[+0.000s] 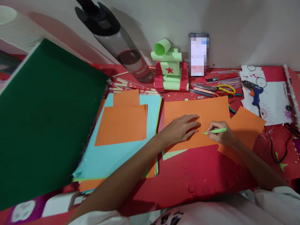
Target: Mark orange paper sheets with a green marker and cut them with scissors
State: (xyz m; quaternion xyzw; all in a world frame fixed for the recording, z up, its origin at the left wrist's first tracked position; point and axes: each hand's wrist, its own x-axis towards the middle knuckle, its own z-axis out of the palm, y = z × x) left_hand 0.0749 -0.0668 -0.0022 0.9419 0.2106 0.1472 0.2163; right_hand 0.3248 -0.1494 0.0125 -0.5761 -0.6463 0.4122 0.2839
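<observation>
An orange paper sheet (181, 107) lies on the red tabletop, bearing faint pale lines. My left hand (182, 127) rests flat on it with fingers spread, holding nothing. In my right hand (221, 134), a slim light green pen (219, 130) is pinched between thumb and fingers. Its tip touches the sheet beside a thin upright line, just right of my left fingertips. Partly beneath my right wrist is another orange piece (249, 125), set at an angle. A pale green paper edge (174, 154) shows under the main sheet.
Orange pieces (122, 123) lie on blue paper (112, 162) at left, beside a dark green board (47, 118). Behind stand a water bottle (127, 53), a green-and-red paper model (170, 70) and a phone (198, 56). Scissors (226, 89) and a glue gun (256, 95) lie right.
</observation>
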